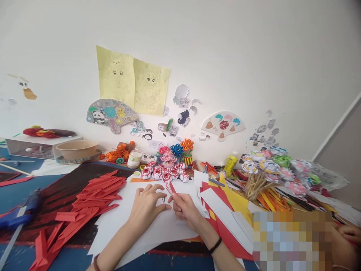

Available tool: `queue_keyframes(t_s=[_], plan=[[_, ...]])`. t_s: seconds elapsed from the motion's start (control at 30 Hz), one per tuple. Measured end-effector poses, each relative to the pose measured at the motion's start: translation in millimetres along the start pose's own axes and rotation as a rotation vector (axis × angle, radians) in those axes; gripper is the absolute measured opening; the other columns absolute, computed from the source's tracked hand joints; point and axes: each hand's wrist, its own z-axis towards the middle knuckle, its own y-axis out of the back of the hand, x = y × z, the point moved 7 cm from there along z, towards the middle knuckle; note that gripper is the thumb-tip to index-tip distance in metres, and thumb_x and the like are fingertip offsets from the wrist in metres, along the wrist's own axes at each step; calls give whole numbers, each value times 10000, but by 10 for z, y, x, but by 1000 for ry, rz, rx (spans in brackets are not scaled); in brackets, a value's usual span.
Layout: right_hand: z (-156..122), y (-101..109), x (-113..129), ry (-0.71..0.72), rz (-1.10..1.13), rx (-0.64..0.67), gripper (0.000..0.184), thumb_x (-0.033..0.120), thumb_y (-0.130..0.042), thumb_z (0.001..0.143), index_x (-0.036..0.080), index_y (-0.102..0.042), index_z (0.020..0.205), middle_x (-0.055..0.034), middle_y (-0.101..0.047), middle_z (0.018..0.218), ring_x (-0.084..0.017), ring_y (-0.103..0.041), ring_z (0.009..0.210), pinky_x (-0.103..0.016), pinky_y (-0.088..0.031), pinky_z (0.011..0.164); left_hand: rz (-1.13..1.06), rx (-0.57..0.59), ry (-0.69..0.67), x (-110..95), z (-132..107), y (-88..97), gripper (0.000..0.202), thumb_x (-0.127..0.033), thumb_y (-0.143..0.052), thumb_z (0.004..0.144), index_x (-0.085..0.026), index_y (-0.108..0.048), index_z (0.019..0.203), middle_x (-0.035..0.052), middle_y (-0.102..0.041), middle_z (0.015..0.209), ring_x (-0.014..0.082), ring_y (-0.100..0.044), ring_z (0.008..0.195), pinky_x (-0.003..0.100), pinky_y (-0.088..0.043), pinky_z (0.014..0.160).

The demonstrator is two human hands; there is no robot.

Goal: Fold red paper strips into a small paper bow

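My left hand (147, 206) rests palm down on a white paper sheet (124, 222), fingers spread a little and pressing the sheet. My right hand (184, 209) is closed in a pinch on a small folded red-and-white paper piece (170, 187) that sticks up between the two hands. A dark band sits on my right wrist. Just beyond the hands lies a cluster of small red-and-white paper flowers (165, 173).
A heap of red paper strips (90, 199) lies left, with a blue glue gun (21, 212) at the left edge. Red, white and yellow sheets (225, 210) are stacked right. A yellow glue bottle (230, 163), paper flowers on sticks (267, 169) and a bowl (76, 148) stand behind.
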Motion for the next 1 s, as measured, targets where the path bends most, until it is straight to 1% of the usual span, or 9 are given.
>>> queue_keyframes(t_s=[0.07,0.17,0.27,0.33,0.43,0.53,0.63,0.8,1.0], plan=[[5,20,15,34,-120,-4,441,584,-542,835,148,-600,819,103,-282,502,-40,-176,407,-201,-127,398,18,-31,23,92,20,47,248,-457,-692,748,-306,-702,944,23,-600,1212,270,-555,1052,371,-402,796],[-20,22,94,142,-358,-46,431,545,-513,869,141,-631,777,68,-363,514,-59,-285,441,-212,-207,436,84,-79,13,146,26,102,372,-432,-699,746,-283,-636,1081,56,-477,1372,308,-492,1160,400,-416,829],[-71,-7,193,260,-588,-93,413,472,-495,901,140,-624,692,33,-455,563,-89,-391,534,-222,-277,512,150,-71,-45,83,10,91,413,-400,-681,771,-250,-585,1144,85,-416,1429,311,-466,1194,407,-415,849],[-97,-25,237,303,-721,-105,398,427,-482,917,142,-604,666,34,-471,571,-98,-405,563,-226,-286,540,205,-37,-82,24,-4,61,383,-368,-661,795,-223,-577,1139,102,-400,1442,301,-473,1191,400,-413,851],[-115,-17,274,326,-868,-114,367,380,-453,937,145,-608,702,39,-494,582,-99,-405,568,-228,-290,562,275,-9,-102,-21,-13,48,405,-317,-666,795,-204,-549,1166,120,-363,1468,300,-454,1219,399,-407,857],[-117,14,289,328,-948,-123,347,362,-435,946,150,-614,737,28,-541,611,-108,-431,575,-229,-307,578,297,-9,-105,-29,-12,63,488,-317,-691,771,-211,-513,1213,130,-331,1488,318,-419,1253,415,-398,873],[-117,21,289,332,-1009,-125,332,347,-430,950,160,-591,728,21,-551,614,-113,-445,570,-228,-307,568,295,5,-113,-43,-20,51,529,-316,-707,750,-231,-498,1229,110,-321,1498,327,-419,1249,435,-387,890],[-135,-25,294,358,-1111,-97,325,336,-433,954,176,-532,688,29,-512,589,-109,-430,546,-230,-285,553,292,28,-109,-67,-40,7,560,-273,-713,733,-240,-484,1242,92,-316,1503,323,-414,1248,457,-366,916],[-155,-49,322,390,-1090,-80,362,348,-420,965,179,-445,646,48,-440,574,-97,-389,546,-231,-264,550,278,39,-99,-26,-26,41,548,-231,-678,743,-234,-467,1248,72,-327,1499,315,-385,1270,454,-368,900]])
